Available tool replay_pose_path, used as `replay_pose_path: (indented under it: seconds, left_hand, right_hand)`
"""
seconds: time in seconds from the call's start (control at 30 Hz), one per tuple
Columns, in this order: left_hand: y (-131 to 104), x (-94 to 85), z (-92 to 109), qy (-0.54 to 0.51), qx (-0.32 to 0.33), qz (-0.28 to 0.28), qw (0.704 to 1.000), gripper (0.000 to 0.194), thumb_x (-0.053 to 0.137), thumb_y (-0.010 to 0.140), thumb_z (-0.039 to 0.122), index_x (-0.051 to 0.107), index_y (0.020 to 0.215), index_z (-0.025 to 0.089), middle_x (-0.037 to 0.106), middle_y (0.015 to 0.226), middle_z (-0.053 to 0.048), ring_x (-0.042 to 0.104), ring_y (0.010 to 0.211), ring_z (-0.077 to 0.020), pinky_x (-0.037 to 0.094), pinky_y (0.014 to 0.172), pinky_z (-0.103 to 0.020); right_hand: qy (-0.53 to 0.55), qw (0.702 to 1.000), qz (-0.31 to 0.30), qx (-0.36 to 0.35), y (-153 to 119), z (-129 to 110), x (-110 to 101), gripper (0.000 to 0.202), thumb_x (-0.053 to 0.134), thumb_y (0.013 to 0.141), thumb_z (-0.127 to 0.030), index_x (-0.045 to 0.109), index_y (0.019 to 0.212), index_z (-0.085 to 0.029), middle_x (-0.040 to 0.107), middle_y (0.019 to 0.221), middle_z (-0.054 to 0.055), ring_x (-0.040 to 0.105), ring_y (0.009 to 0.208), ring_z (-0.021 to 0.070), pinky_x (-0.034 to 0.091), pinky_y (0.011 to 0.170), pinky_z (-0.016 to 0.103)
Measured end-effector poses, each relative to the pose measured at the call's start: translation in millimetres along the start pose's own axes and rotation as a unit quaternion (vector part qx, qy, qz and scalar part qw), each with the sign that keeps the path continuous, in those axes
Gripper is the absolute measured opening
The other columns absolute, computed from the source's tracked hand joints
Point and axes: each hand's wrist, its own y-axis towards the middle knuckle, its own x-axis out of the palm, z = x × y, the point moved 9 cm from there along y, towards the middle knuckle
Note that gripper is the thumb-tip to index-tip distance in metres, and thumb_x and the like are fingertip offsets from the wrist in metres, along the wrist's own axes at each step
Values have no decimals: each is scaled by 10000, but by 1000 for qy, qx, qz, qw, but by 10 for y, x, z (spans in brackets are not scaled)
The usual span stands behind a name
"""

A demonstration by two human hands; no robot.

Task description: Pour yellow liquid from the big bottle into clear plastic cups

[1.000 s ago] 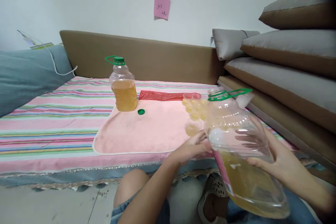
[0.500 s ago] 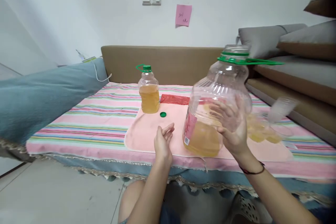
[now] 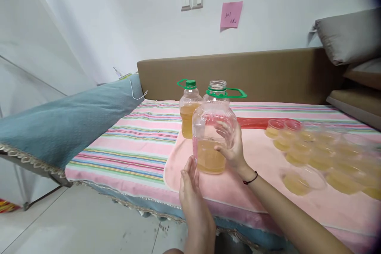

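Note:
An uncapped clear jug, part full of yellow liquid, stands upright on a pink mat, its green handle pointing right. My right hand wraps round the jug's right side, thumb in front and fingers behind. At its lower left my left hand touches the jug, palm towards it and fingers close together, not wrapped round it. Behind and left stands a second jug of yellow liquid with a green cap. Several clear cups of yellow liquid cover the mat's right part, somewhat blurred.
A red plastic sheet lies behind the mat on a striped cloth. Brown backrest at the rear, cushions at right, blue-covered armrest at left. A pink note is on the wall.
The open jug has moved left and back, nearer the capped jug, and is now upright. My right hand has gone with it, and my left hand now meets its side. The view has turned right.

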Motion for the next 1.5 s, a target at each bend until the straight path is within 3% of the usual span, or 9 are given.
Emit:
replay_pose_path:
  seconds: [0.1,0.2,0.27,0.4,0.6,0.8,0.93,1.23,1.5]
  left_hand:
    - [1,44,-39,-7,-19,-51,998,314,622,850,463,741,979,203,748,905,-41,675,884,-124,500,811,-199]
    - [-94,214,-56,17,-11,-169,985,409,684,756,555,755,693,157,575,432,4,544,476,-74,415,506,-163]
    - [-212,351,-138,43,-40,-259,964,565,602,788,618,693,507,136,470,323,2,422,339,-53,289,385,-174]
    - [-376,489,-359,87,-119,-336,930,587,515,828,647,757,715,124,640,469,-49,403,274,-53,226,321,-187]
    - [-406,638,-465,43,-73,-351,932,429,585,856,515,696,1096,177,761,789,-108,648,482,-131,451,493,-215]
    - [-444,732,-466,51,-39,-380,923,294,605,877,381,685,1126,247,716,1123,-101,718,857,-196,543,747,-294]
    - [-443,808,-423,98,-22,-376,921,311,679,822,310,647,1124,241,701,1119,-93,695,864,-175,526,763,-284]
    - [-576,1135,-706,183,-51,-396,898,342,736,730,280,614,1038,197,679,1038,-82,665,800,-156,489,746,-282]
    - [-596,1273,-1224,199,-129,-348,907,309,719,697,289,641,969,163,690,1068,-110,670,800,-169,483,748,-289]
  right_hand:
    - [16,1000,-15,5,59,151,184,1087,821,598,-557,207,1465,-327,513,1330,102,514,1241,302,403,1057,508]
    - [28,999,-25,11,65,285,312,1089,817,609,-556,200,1474,-314,506,1345,106,488,1264,304,392,1068,520]
    - [28,999,-33,13,37,359,368,1108,816,606,-565,186,1481,-311,508,1341,109,481,1267,303,385,1073,524]
    - [8,999,-39,13,-38,439,395,1128,785,591,-637,180,1484,-308,452,1385,125,496,1240,305,393,1067,521]
    - [-24,998,-62,23,-59,443,411,1135,746,633,-654,92,1499,-322,361,1476,120,412,1335,306,351,1102,522]
    - [-112,984,-129,44,-96,383,331,1246,817,653,-483,-73,1513,-343,178,1596,111,232,1452,285,243,1160,525]
    - [-175,977,-115,40,-86,145,-126,1085,760,752,-348,-11,1514,-379,168,1604,109,326,1412,286,308,1116,542]
    - [-283,957,44,39,-317,-823,-1973,754,676,824,-329,272,1460,-363,447,1463,98,498,1280,276,415,1031,527]
    - [-302,934,132,135,-991,-835,-2795,341,639,833,-417,619,1133,-256,656,1180,106,632,1052,272,476,958,525]
